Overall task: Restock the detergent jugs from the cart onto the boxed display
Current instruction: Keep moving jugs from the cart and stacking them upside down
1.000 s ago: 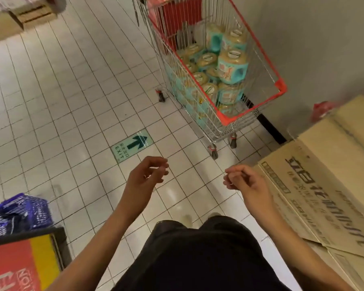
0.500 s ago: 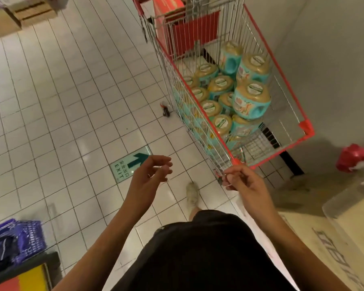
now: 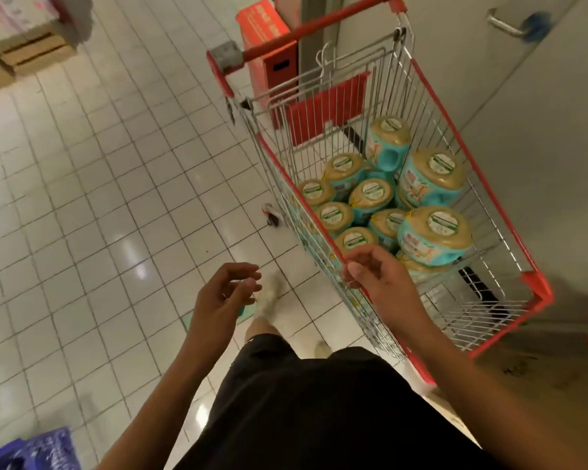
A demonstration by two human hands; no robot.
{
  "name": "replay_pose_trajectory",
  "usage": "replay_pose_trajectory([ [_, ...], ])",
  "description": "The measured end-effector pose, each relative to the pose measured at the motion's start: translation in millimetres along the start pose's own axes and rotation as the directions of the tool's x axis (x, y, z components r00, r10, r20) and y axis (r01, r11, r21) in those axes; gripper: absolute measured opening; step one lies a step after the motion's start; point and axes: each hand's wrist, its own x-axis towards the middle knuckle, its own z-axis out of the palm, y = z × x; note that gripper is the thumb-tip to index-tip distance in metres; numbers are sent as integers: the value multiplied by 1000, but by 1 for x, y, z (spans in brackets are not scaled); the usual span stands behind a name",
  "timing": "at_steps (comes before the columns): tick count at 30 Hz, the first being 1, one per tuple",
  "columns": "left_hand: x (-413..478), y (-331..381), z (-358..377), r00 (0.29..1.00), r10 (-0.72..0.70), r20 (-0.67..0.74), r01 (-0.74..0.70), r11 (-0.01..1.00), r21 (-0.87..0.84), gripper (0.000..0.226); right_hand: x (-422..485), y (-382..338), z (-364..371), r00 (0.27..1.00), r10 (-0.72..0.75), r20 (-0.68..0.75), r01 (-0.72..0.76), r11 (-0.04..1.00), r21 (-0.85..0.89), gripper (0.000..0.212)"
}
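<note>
The cart (image 3: 537, 283) stands hard against a grey wall, red rim all round, with its handle at the far end. The jugs (image 3: 435, 232) are all in it: teal bodies with tan caps, packed upright on the basket floor, and three more riding on top of the pile. The nearest of those sits just beyond the right hand (image 3: 374, 273).

That hand hangs over the cart's near side rim, fingers loosely curled and holding nothing. Whether the thumb touches the wire I cannot tell. The left hand (image 3: 224, 293) is out over the floor (image 3: 82, 198), well clear of the cart, its fingers likewise slack and half bent, with nothing in them.

The wire side of the basket lies between the person and the lower jugs. The folded red seat flap (image 3: 326, 113) closes off the handle end. A red box (image 3: 262, 25) stands on the floor past the handle, and a door with a metal lever (image 3: 503, 25) is set in the wall beside it. A pale shoe (image 3: 269, 293) is planted on the white tiles just beside the left hand. A blue basket (image 3: 31, 449) sits at the near left corner, and stacked cartons (image 3: 31, 52) stand far off to the left.
</note>
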Motion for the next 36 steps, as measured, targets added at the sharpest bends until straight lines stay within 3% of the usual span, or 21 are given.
replay_pose_trajectory([
  [4, 86, 20, -19, 994, 30, 104, -32, 999, 17, 17, 51, -18, 23, 996, 25, -87, -24, 1000, 5, 35],
  [9, 178, 63, -26, 941, 69, 332, -87, 995, 40, 17, 90, -38, 41, 966, 87, -245, -56, 990, 132, 33],
  [13, 238, 92, -7, 861, 110, 496, -171, 982, 80, 23, 105, -41, 37, 909, 91, -407, -53, 993, 103, 28],
  [17, 275, 113, 40, 753, 125, 646, -235, 968, 87, 14, 107, -37, 11, 814, 140, -563, -81, 988, 129, 24],
  [23, 301, 133, 139, 614, 66, 787, -303, 940, 158, 16, 109, -23, -43, 706, 246, -664, -161, 969, 187, 12],
  [27, 316, 140, 210, 526, 8, 850, -389, 891, 232, 13, 114, -1, -89, 700, 266, -663, -266, 958, 103, 9],
  [30, 334, 137, 263, 460, -33, 887, -452, 851, 266, 11, 126, 18, -124, 728, 215, -652, -349, 934, -82, 13],
  [33, 354, 126, 314, 440, -60, 896, -531, 787, 314, 12, 143, 34, -154, 776, 220, -592, -460, 839, -291, 34],
  [36, 380, 113, 360, 426, -36, 904, -673, 655, 344, 33, 162, 46, -175, 811, 251, -528, -529, 700, -480, 61],
])
